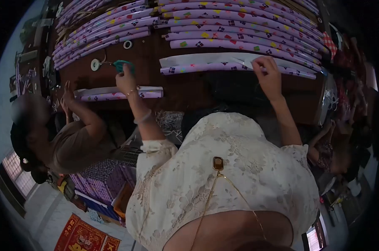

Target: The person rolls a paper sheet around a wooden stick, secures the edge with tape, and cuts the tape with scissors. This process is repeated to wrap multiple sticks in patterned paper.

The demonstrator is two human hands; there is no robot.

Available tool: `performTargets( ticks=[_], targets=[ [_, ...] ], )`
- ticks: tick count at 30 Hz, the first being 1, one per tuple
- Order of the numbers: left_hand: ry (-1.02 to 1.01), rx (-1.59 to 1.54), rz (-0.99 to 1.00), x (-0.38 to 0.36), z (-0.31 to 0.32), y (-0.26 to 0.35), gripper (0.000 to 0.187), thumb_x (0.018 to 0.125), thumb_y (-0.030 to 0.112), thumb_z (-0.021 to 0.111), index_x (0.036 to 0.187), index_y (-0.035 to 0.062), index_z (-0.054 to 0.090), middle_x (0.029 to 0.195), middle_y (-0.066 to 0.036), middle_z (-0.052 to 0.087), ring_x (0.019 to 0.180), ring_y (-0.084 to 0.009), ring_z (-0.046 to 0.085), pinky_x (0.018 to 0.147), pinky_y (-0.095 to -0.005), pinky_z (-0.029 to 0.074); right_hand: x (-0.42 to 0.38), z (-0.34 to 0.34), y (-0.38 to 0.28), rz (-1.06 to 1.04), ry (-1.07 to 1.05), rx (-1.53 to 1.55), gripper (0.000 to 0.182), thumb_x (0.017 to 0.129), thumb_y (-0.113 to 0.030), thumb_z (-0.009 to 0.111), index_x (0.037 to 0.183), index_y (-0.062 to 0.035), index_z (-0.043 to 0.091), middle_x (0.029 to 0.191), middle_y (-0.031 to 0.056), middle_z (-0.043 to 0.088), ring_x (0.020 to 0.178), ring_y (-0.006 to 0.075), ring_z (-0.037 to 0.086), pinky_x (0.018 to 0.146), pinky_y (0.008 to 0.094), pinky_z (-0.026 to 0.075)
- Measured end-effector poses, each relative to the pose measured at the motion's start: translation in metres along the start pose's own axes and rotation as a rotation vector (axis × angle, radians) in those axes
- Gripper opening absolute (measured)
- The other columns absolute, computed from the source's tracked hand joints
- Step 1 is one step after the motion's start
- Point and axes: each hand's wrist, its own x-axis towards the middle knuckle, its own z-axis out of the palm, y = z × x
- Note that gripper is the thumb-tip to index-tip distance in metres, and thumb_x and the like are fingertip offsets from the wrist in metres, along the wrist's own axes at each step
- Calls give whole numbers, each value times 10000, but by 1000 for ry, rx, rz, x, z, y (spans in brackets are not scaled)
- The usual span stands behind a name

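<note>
My left hand (126,82) is closed on a teal object (123,65), possibly scissors or a tape holder, at the left of the dark table (147,62). Beside it lies a white roll (95,65) with a thin strip trailing toward my hand. My right hand (267,74) is raised over the right part of a long purple patterned roll (223,67), whose pale inner side (189,60) shows along the top. Its thumb and fingers are pinched together at a thin pale strip, whose end is hard to make out.
Many purple patterned rolls (239,29) are stacked at the back. A small white ring (127,44) lies near them. At the left, a co-worker's hands (68,98) are by a shorter purple roll (110,94). Another person (330,148) is at the right.
</note>
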Motion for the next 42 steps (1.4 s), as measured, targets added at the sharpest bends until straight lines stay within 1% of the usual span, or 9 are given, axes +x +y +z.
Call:
performTargets(
  ticks=[3, 5, 7, 10, 17, 20, 31, 37, 42],
  targets=[
    [-317, -588, 29, -128, -5, 56, 333, 829, 310, 586, 884, -10, 515, 778, -100, 572, 677, -160, 539, 609, -297, 437, -18, 22, -45, -69, -141, 246, 159, 796, -60, 584, 950, -24, 563, 930, 114, 550, 776, 240, 564, 698, 298, 453],
    [-381, -604, 475, -183, 11, 60, 217, 846, 200, 574, 860, 5, 482, 721, -43, 520, 655, -91, 484, 587, -246, 407, -26, 42, -56, -81, -210, 355, 224, 804, -40, 570, 1025, -18, 545, 977, 110, 549, 830, 226, 564, 731, 285, 454],
    [-649, -754, 243, -219, 16, 70, 205, 838, 177, 576, 864, -5, 485, 731, -48, 503, 677, -111, 482, 608, -252, 403, -28, 53, -61, -68, -244, 380, 251, 829, -12, 529, 1080, -9, 523, 1004, 104, 538, 903, 193, 553, 758, 272, 448],
    [-705, -604, 400, -234, 20, 70, 236, 793, 160, 619, 869, -23, 491, 777, -97, 500, 696, -167, 494, 611, -283, 409, -39, 53, -54, 41, -293, 461, 231, 845, -7, 504, 1076, -5, 517, 990, 94, 534, 896, 173, 551, 750, 259, 444],
    [-670, -248, 551, -246, 4, 83, 337, 698, 268, 688, 800, 2, 507, 728, -108, 505, 698, -245, 502, 614, -320, 412, -66, 20, -54, -64, -61, 374, 211, 839, -7, 516, 1048, 21, 502, 888, 81, 519, 732, 131, 537, 635, 242, 447],
    [-271, 199, 998, -236, 29, 87, 368, 578, 304, 684, 767, 38, 515, 764, -95, 527, 783, -265, 511, 624, -364, 389, -56, 31, -67, 186, -204, 338, 201, 848, -88, 532, 1021, 12, 512, 893, 103, 515, 706, 182, 531, 629, 275, 445],
    [-428, -110, 1116, -237, 48, 79, 264, 628, 116, 674, 816, 31, 510, 908, -144, 464, 816, -297, 486, 603, -358, 439, -68, 45, -39, 412, -391, 423, 314, 876, -158, 523, 1146, 1, 499, 938, 43, 539, 804, 100, 503, 691, 224, 415],
    [-285, -229, 1336, -249, 49, 82, 204, 670, 90, 641, 831, 42, 527, 903, -115, 442, 782, -275, 491, 567, -332, 450, -78, 51, -38, 628, -137, 857, 393, 886, -212, 505, 1204, 10, 439, 1124, 75, 512, 981, 120, 493, 850, 233, 386],
    [-537, -294, 1483, -267, 45, 83, 198, 685, 49, 577, 881, 67, 555, 922, -83, 454, 763, -261, 505, 551, -325, 451, -66, 46, -25, 611, -87, 1526, 407, 902, -202, 421, 1268, -35, 355, 1175, 103, 480, 1088, 181, 481, 931, 304, 378]
  ],
)
